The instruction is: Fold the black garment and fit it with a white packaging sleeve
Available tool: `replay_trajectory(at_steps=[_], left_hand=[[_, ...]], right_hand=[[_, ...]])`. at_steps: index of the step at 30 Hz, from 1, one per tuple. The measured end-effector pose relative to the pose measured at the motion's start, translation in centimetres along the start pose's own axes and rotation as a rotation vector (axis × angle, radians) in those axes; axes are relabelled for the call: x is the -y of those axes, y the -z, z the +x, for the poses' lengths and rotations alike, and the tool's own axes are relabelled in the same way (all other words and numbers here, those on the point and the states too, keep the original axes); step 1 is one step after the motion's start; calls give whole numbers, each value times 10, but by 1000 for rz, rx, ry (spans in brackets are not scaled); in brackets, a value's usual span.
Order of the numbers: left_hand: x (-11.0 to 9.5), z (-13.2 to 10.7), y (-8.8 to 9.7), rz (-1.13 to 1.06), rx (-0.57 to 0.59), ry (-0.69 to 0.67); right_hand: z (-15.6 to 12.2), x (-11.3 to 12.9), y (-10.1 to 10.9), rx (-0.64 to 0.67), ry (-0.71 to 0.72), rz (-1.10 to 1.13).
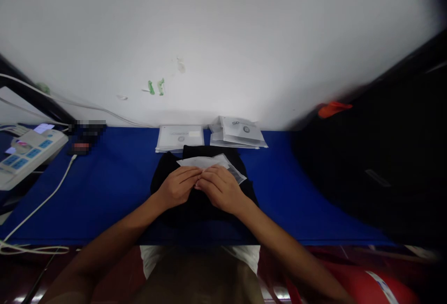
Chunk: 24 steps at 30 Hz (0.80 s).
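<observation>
My left hand (pixel 179 185) and my right hand (pixel 222 187) meet over a dark folded cloth (pixel 202 211) on the blue table. Between them, their closed fingers pinch the near edge of a translucent plastic bag (pixel 233 170). The bag lies flat over the cloth, and a darker patch shows through its right side. My fingertips hide the part being gripped. Just behind the cloth are a flat stack of printed frosted bags (pixel 179 138) on the left and a puffed-up pile of similar bags (pixel 240 132) on the right.
A white power strip (pixel 31 155) stands at the left edge, with a white cable (pixel 52 194) running down the blue table (pixel 104 192). A blurred-out dark device (pixel 87 136) lies beside it. A large black object (pixel 377 164) covers the right side. The white wall (pixel 223 38) rises behind.
</observation>
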<state>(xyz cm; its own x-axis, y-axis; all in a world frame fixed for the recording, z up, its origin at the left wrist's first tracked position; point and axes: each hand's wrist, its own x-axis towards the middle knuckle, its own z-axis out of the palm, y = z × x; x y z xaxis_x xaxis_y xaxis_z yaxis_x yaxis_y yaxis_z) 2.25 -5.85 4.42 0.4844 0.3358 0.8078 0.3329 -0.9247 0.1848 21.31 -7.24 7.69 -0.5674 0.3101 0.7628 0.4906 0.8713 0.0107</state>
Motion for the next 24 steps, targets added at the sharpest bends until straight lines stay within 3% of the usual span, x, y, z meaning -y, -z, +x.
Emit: replay_trajectory(at_steps=[8,17,24], left_hand=[[2,1,7,-16,4,63],[2,8,16,-35,-65,90],[13,10,34,45,-221,227]], right_hand=[[0,-15,-3,45,-81,77],[-18,-52,27,126,-135,-41],[-44,-75,42,110,-317,-74]])
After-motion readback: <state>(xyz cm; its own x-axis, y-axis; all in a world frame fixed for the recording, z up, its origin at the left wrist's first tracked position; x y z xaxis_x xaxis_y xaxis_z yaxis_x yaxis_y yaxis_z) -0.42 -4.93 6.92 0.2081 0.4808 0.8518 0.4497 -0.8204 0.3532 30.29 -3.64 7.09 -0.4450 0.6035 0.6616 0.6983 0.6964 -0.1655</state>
